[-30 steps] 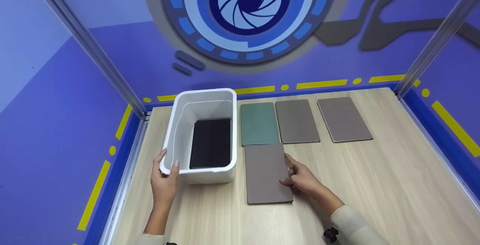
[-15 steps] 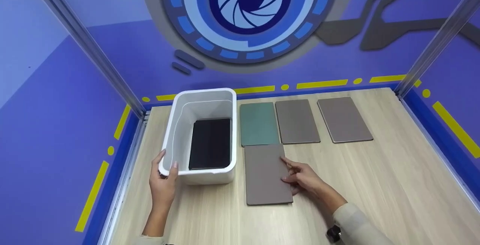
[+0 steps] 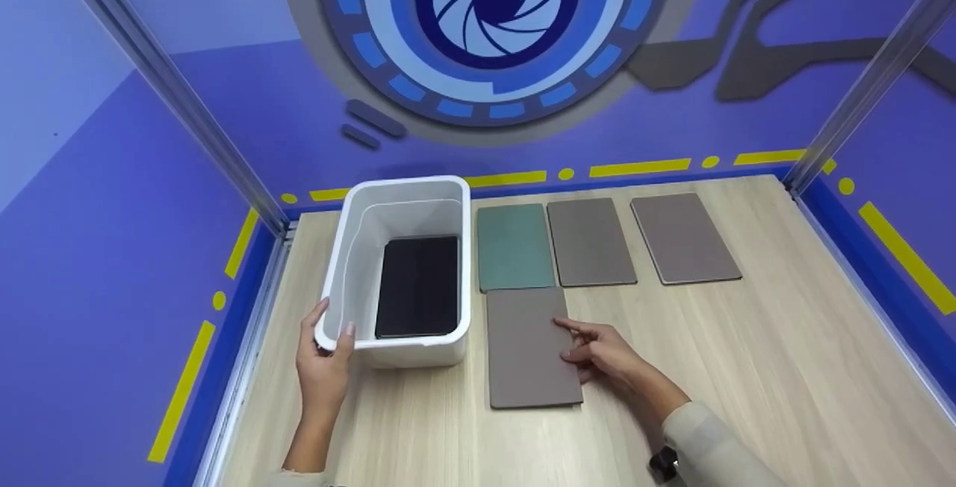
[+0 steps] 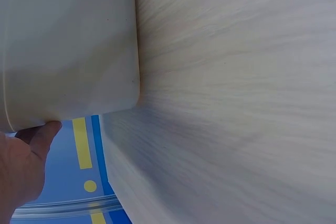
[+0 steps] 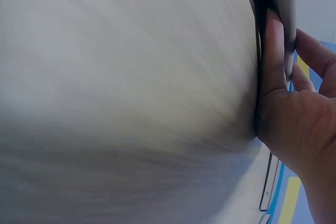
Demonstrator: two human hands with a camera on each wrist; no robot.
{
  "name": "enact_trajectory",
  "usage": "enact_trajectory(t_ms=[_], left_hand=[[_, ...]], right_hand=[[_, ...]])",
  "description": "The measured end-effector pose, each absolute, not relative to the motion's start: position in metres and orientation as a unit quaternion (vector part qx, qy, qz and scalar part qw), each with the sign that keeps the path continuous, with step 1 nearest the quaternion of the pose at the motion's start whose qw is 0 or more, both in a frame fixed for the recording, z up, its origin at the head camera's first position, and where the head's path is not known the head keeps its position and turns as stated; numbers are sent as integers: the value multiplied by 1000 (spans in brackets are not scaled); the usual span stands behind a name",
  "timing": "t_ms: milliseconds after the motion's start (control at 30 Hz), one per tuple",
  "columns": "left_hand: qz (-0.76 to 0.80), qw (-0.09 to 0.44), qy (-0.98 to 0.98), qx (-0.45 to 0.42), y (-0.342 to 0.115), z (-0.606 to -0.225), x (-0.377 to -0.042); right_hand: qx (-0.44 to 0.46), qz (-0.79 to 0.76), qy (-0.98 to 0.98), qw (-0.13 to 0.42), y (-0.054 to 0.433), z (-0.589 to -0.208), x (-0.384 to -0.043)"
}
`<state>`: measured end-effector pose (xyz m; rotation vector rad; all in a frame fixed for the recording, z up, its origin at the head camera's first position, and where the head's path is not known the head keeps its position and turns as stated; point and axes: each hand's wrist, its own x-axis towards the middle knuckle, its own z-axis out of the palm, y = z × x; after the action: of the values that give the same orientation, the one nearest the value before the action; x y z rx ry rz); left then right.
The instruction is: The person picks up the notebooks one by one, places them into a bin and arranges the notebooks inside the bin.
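Observation:
A white plastic bin (image 3: pixel 417 355) stands on the table, a black rectangular thing with rounded corners (image 3: pixel 418 285) lying flat inside. My left hand (image 3: pixel 323 371) grips the bin's near left corner, thumb over the rim and fingers along the outside. To the bin's right lies a grey-brown notebook (image 3: pixel 527 349). My right hand (image 3: pixel 611 356) pinches its right edge, with fingertips showing on top of the cover. In the right wrist view one digit reaches under the notebook's edge (image 5: pixel 286 19) while other fingers (image 5: pixel 310 51) stay on its far side.
Behind the held notebook lies a green notebook (image 3: pixel 515 248), its near edge against it. Two more grey-brown notebooks (image 3: pixel 594 242) (image 3: pixel 686 238) lie farther right in the same row. Blue printed walls (image 3: pixel 246 113) enclose the wooden table (image 3: pixel 784 367) at the back and sides.
My right index finger has shifted from the notebook's side edge onto its top surface. The left hand still grips the bin, and the notebook stays practically where it was.

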<state>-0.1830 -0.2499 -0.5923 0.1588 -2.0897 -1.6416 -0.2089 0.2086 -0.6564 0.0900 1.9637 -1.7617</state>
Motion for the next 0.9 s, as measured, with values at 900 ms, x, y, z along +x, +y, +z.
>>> enact_trajectory(t_ms=[900], left_hand=[[-588,231,-773,64,-250,-594,-181]], right_hand=[[19,-652,723,229,207,-659,-207]])
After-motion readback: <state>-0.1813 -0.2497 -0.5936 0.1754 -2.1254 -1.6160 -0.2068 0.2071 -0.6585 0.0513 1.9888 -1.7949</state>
